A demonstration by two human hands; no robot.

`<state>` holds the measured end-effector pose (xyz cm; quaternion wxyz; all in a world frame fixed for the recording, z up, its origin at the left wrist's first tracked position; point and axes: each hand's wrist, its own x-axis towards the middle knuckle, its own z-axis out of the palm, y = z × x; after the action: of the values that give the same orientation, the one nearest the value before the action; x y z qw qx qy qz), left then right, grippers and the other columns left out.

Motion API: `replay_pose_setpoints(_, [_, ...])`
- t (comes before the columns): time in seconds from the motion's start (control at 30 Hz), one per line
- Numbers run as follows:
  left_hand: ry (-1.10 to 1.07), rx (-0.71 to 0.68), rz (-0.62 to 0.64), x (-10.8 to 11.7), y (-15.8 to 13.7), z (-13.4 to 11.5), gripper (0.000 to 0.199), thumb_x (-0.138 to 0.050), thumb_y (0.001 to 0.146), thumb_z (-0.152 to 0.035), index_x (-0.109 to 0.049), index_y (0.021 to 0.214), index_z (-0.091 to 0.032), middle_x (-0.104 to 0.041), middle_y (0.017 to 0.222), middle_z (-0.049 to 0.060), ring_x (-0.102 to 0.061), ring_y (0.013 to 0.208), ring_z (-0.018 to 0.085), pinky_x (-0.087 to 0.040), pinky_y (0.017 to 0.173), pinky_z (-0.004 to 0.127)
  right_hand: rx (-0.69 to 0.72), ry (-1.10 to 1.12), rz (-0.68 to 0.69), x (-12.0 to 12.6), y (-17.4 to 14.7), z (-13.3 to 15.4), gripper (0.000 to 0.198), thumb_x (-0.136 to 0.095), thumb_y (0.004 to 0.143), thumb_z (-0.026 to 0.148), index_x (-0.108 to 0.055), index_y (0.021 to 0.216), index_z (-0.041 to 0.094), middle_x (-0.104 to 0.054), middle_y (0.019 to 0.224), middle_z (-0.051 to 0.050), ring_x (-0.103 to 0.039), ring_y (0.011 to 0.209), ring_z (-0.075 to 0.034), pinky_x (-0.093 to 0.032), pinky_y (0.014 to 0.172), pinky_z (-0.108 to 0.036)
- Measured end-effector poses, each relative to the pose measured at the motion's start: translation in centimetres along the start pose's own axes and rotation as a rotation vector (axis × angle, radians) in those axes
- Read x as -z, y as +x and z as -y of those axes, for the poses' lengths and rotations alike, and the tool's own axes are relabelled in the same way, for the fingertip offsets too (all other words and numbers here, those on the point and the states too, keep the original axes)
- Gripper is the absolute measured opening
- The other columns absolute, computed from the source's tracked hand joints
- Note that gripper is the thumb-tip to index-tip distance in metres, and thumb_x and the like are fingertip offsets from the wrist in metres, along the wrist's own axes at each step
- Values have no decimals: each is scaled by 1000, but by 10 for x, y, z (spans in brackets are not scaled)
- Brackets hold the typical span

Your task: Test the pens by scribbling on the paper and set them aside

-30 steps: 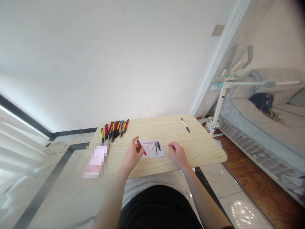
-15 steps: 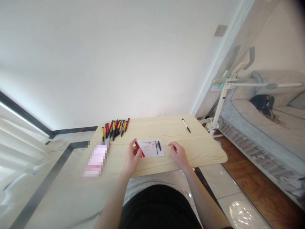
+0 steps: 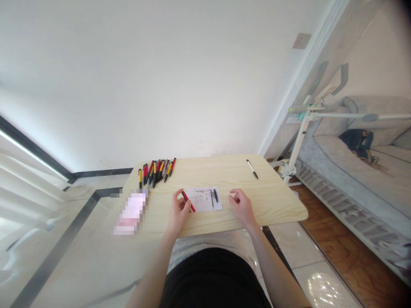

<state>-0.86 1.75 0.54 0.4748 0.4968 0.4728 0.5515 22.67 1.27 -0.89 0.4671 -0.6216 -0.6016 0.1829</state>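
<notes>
Pinching slim red-and-black plastic pen barrel point(image 3: 188, 202) at left edge of white rectangular paper sheet point(image 3: 202, 206): left hand point(image 3: 180, 210), thumb against fingers. Sheet's markings unreadable from here. Right hand point(image 3: 241, 206) loosely curled, can't tell if gripping anything. Pale wood-grain, round-cornered table point(image 3: 276, 196) below.

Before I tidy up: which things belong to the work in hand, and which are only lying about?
Likely work things:
- red pen part in left hand
- paper sheet
- black parts on it
- pen cluster
- white pen

Probably unrelated:
- dark bundle on sofa
- exercise machine
</notes>
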Motion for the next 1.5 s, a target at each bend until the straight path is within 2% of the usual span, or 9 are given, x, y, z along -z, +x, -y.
replay_pose_setpoints(0.17, [-21, 11, -5, 0, 0, 0, 48, -54, 72, -25, -33, 114, -19, -51, 56, -7, -50, 46, 9, -40, 51, 21, 2, -25, 53, -1, 1, 1, 16, -47, 74, 31, -55, 74, 18, -46, 51, 3, -43, 48, -12, -34, 49, -23])
replay_pose_setpoints(0.73, [47, -28, 3, 0, -1, -2, 49, -56, 73, -26, -33, 115, -18, -49, 52, -8, -51, 47, 9, -39, 52, 21, 17, -34, 83, 1, -1, 4, 21, -42, 77, 32, -57, 76, 18, -51, 56, 1, -47, 53, -14, -36, 52, -23])
replay_pose_setpoints(0.9, [-3, -2, -53, 0, -1, -2, 55, -58, 71, -27, -30, 118, -19, -54, 57, -6, -53, 49, 10, -40, 53, 23, 12, -47, 80, 1, -2, 4, 19, -42, 77, 30, -57, 77, 18, -51, 56, 1, -46, 52, -13, -37, 52, -23])
replay_pose_setpoints(1.03, [-107, 43, -138, 8, 2, -2, 61, -61, 68, -30, -30, 120, -19, -56, 57, -5, -52, 49, 10, -40, 52, 23, 11, -55, 69, 1, -1, 4, 19, -43, 76, 31, -57, 75, 18, -50, 54, 2, -46, 51, -13, -36, 51, -23])
replay_pose_setpoints(1.2, [-386, 110, -156, 18, 9, 1, 63, -64, 67, -29, -32, 120, -23, -57, 59, -5, -50, 50, 8, -38, 51, 21, 10, -55, 76, 1, -1, 5, 18, -43, 76, 31, -57, 76, 18, -49, 53, 2, -45, 50, -13, -36, 50, -23])
replay_pose_setpoints(1.33, [-557, 149, -196, 22, 12, 4, 53, -65, 67, -24, -39, 113, -25, -55, 62, -5, -47, 49, 6, -35, 48, 19, 9, -60, 79, 1, -2, 6, 17, -44, 76, 30, -57, 76, 18, -49, 52, 3, -46, 49, -13, -35, 50, -23])
replay_pose_setpoints(1.5, [-656, 194, -191, 26, 14, 5, 45, -66, 65, -21, -45, 104, -25, -54, 64, -5, -46, 49, 5, -36, 47, 18, 11, -64, 77, 1, -2, 6, 18, -45, 75, 31, -58, 75, 19, -50, 52, 3, -46, 50, -13, -35, 49, -23])
